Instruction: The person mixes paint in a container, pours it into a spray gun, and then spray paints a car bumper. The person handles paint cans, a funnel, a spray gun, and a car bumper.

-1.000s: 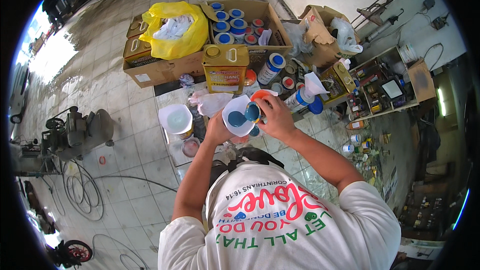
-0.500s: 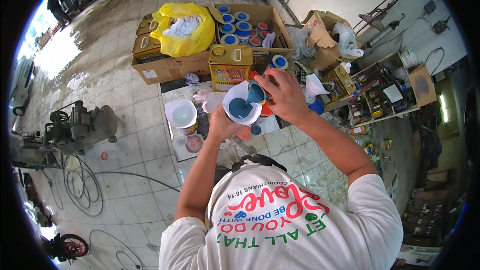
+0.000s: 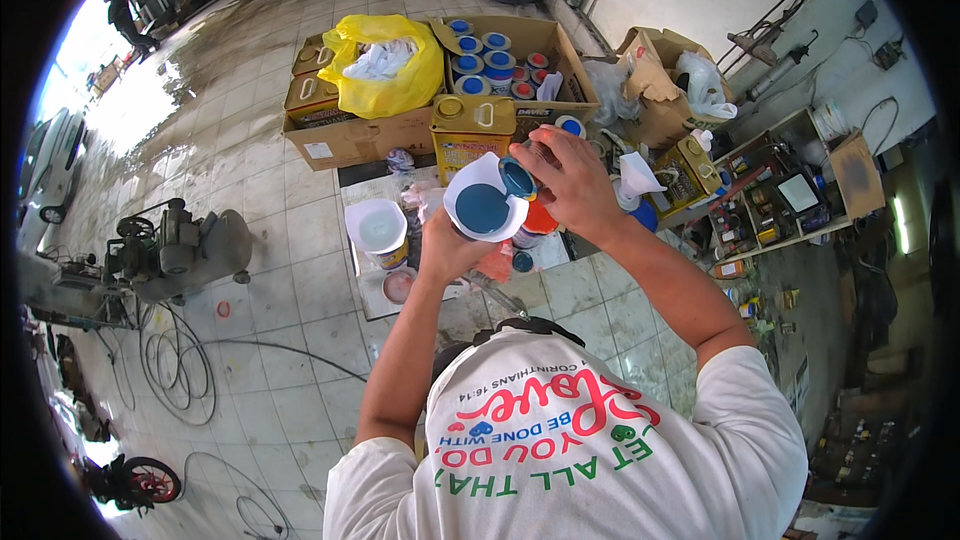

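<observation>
My left hand (image 3: pixel 450 248) is wrapped round a white paper-lined cup (image 3: pixel 516 213) with dark blue paint (image 3: pixel 484 208) in it. Tilted at that cup's right rim is a small container (image 3: pixel 517 178), its inside coated with the same blue. My right hand (image 3: pixel 572 183) grips this container from above, fingers closed. On the low work surface to the left stands another white paper-lined cup (image 3: pixel 357 225) with pale liquid inside. Partly hidden below my right hand is a can with orange-red colour (image 3: pixel 540 218). A small blue-topped container (image 3: pixel 522 262) sits close by.
A yellow rectangular tin (image 3: pixel 470 140) stands just beyond my hands. Behind are a cardboard box (image 3: pixel 560 90) of blue- and red-lidded cans and a yellow plastic bag (image 3: pixel 390 95). A white paper funnel (image 3: pixel 638 175) is at right. A compressor (image 3: pixel 180 245) and hose occupy the left floor.
The stream of blue paint running from the small container into the paper-lined cup no longer shows. My right hand has shifted slightly, and the whole view has turned a little.
</observation>
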Demonstrator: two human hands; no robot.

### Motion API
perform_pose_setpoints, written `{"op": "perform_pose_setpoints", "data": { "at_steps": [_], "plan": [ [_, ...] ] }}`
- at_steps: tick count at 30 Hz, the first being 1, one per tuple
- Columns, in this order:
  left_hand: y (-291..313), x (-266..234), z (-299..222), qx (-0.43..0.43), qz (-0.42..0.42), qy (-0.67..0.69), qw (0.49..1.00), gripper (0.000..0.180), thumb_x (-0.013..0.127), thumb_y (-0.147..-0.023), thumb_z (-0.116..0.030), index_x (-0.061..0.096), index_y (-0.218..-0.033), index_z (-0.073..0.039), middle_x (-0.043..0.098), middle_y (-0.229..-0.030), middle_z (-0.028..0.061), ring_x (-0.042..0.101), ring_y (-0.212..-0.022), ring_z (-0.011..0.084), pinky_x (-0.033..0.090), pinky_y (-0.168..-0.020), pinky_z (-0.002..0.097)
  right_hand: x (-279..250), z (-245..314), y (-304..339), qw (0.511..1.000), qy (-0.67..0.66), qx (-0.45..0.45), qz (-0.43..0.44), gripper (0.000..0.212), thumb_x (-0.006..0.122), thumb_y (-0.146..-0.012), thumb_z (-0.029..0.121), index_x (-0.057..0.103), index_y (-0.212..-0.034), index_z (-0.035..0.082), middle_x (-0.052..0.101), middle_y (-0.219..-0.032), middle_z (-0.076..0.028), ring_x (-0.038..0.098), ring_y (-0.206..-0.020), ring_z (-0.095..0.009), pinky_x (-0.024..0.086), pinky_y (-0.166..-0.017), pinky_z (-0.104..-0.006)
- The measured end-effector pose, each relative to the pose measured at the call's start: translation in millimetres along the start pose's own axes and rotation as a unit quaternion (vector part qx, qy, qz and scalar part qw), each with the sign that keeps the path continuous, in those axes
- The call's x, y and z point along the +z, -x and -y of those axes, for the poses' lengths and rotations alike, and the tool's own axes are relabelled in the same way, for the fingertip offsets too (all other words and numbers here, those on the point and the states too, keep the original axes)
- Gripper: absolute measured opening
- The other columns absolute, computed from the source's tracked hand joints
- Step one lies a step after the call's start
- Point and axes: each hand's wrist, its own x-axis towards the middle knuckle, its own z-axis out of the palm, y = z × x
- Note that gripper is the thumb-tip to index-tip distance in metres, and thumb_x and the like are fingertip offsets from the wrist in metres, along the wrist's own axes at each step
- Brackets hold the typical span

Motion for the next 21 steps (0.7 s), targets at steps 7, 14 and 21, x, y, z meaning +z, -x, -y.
{"op": "perform_pose_setpoints", "data": {
  "at_steps": [7, 14, 21],
  "plan": [
    [-1, -1, -9, 0.0, 0.015, -0.016, 1.0, 0.063, 0.093, -0.071, -0.028, 0.067, -0.12, 0.002, 0.077, -0.11, 0.0119, 0.074, -0.1, 0.0185, 0.057, -0.09, 0.0355, 2, -2, -7, 0.999, -0.029, -0.025, -0.016, 0.05, 0.068, -0.085, 0.008, 0.066, -0.134, 0.018, 0.059, -0.128, -0.014, 0.057, -0.127, -0.036, 0.048, -0.105, -0.0494],
    [-6, 4, -10, 0.013, 0.001, -0.024, 1.0, 0.062, 0.093, -0.072, -0.027, 0.068, -0.121, 0.0, 0.078, -0.11, 0.011, 0.074, -0.101, 0.0168, 0.057, -0.091, 0.0346, -5, -8, -6, 0.994, -0.101, 0.045, 0.006, 0.07, 0.081, -0.073, 0.011, 0.06, -0.14, 0.015, 0.059, -0.129, -0.012, 0.058, -0.123, -0.034, 0.045, -0.106, -0.0473],
    [-7, 5, -23, 0.0, 0.01, -0.028, 1.0, 0.06, 0.093, -0.072, -0.027, 0.069, -0.121, -0.002, 0.077, -0.113, 0.0101, 0.075, -0.102, 0.0187, 0.058, -0.09, 0.0351, 5, -14, 14, 0.979, -0.157, 0.123, -0.035, 0.076, 0.086, -0.07, 0.012, 0.058, -0.14, 0.009, 0.059, -0.13, -0.01, 0.058, -0.122, -0.033, 0.046, -0.104, -0.0456]
  ]
}}
